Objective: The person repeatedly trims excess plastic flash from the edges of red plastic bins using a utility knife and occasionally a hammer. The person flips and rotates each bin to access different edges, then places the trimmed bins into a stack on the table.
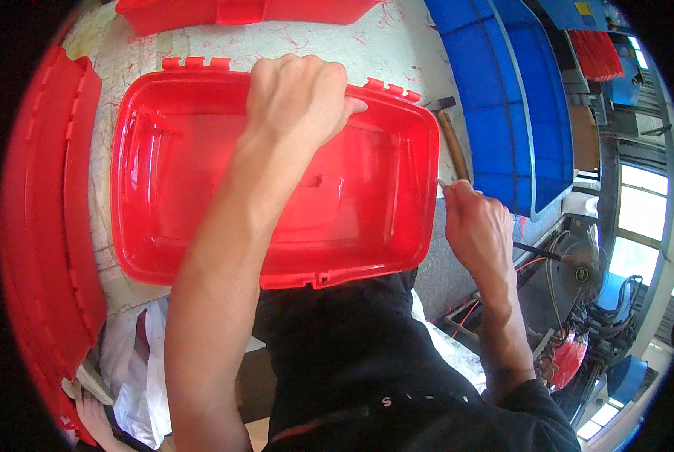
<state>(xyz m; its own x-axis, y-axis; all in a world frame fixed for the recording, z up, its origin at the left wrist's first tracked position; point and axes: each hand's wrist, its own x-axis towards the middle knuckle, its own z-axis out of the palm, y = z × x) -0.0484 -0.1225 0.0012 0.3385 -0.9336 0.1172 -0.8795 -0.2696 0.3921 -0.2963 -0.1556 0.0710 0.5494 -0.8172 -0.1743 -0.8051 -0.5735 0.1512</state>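
Observation:
A large red plastic tray-shaped lid (178,173) lies on the worn white worktable (397,53) in front of me, its hollow side up. My left hand (299,94) reaches across it and grips its far rim, fingers curled over the edge. My right hand (476,226) is at the lid's right edge, closed on a small thin tool whose tip (441,182) touches the rim; the tool itself is mostly hidden in the fist.
A hammer with a wooden handle (453,143) lies just right of the lid. Blue crates (514,98) stand at the right, red plastic parts (47,203) are stacked at the left and more red parts (239,11) lie at the far edge. White bags (129,361) hang below the table.

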